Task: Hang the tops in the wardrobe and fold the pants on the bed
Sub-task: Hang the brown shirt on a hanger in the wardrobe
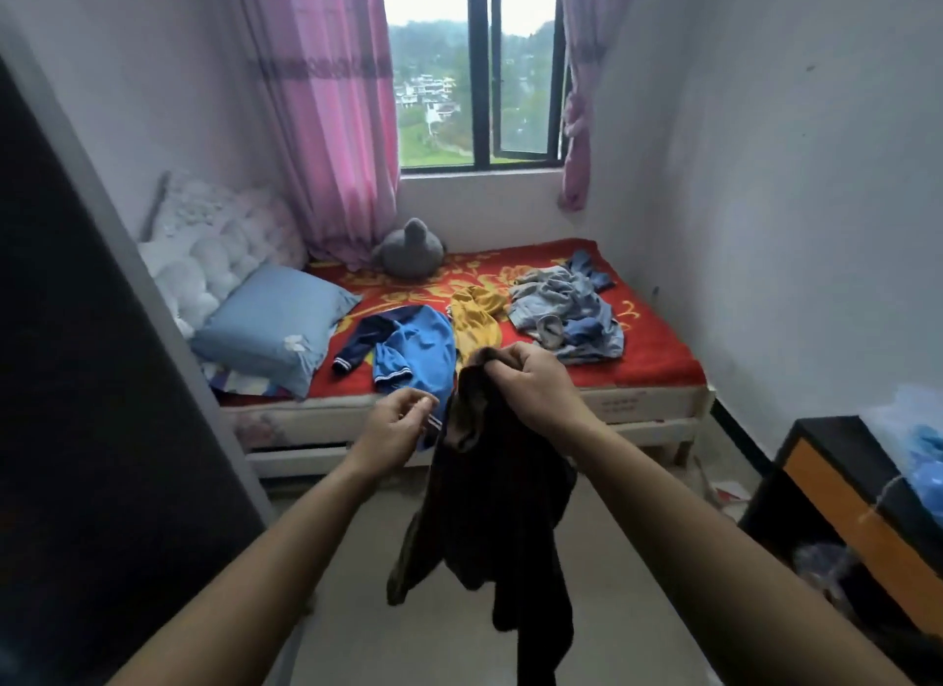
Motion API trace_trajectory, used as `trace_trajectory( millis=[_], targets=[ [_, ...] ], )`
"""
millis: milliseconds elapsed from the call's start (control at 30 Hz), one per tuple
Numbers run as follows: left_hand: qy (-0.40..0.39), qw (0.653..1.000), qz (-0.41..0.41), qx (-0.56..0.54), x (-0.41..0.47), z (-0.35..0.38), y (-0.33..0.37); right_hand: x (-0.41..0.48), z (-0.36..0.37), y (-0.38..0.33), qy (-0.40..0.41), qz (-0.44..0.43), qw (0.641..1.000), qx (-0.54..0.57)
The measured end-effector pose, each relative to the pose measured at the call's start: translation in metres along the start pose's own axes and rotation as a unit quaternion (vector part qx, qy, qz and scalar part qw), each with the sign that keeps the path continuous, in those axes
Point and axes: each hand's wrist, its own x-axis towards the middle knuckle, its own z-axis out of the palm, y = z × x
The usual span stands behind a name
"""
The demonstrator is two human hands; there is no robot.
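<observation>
My right hand grips the top edge of a dark brown garment, which hangs down over the floor in front of the bed. My left hand hovers just left of the garment with fingers loosely curled and holds nothing. On the red bedspread lie a blue top with navy sleeves, a mustard-yellow garment and a heap of light blue and grey clothes. The dark wardrobe side fills the left edge of the view.
A blue pillow and a white tufted headboard sit at the bed's left end, and a grey plush toy rests under the window. A black and orange cabinet with blue plastic bags stands at the right. Pale floor lies between me and the bed.
</observation>
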Motion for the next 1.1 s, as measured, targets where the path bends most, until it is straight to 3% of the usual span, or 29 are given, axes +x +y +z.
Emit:
trace_trajectory(
  millis=[67,133,267,400,600,767,933,1033,1100],
  targets=[
    [0.006,0.997,-0.049,-0.056,0.009,-0.027,0.002,0.024,0.035,-0.01,-0.034,0.007,0.999,0.013],
    [-0.036,0.992,-0.096,-0.071,0.018,-0.055,-0.004,0.045,0.066,-0.021,-0.073,0.019,0.996,0.054],
    [-0.084,0.989,-0.096,-0.068,0.026,-0.103,-0.025,0.078,0.112,-0.046,-0.136,0.032,0.982,0.126],
    [0.029,0.989,-0.092,-0.11,0.035,-0.144,-0.045,0.099,0.141,-0.067,-0.162,-0.007,0.982,0.093],
    [0.209,0.953,-0.105,-0.193,0.043,-0.215,-0.05,0.12,0.181,-0.088,-0.181,-0.136,0.968,-0.107],
    [0.301,0.906,-0.114,-0.275,0.04,-0.258,-0.045,0.135,0.233,-0.113,-0.292,-0.188,0.932,-0.106],
    [0.379,0.864,-0.118,-0.309,0.039,-0.305,-0.041,0.16,0.293,-0.15,-0.351,-0.217,0.908,-0.071],
    [0.428,0.849,-0.134,-0.279,0.045,-0.334,-0.037,0.184,0.332,-0.168,-0.317,-0.272,0.906,-0.067],
    [0.477,0.846,-0.156,-0.182,0.049,-0.351,-0.037,0.204,0.358,-0.181,-0.285,-0.297,0.91,-0.054]
  ],
)
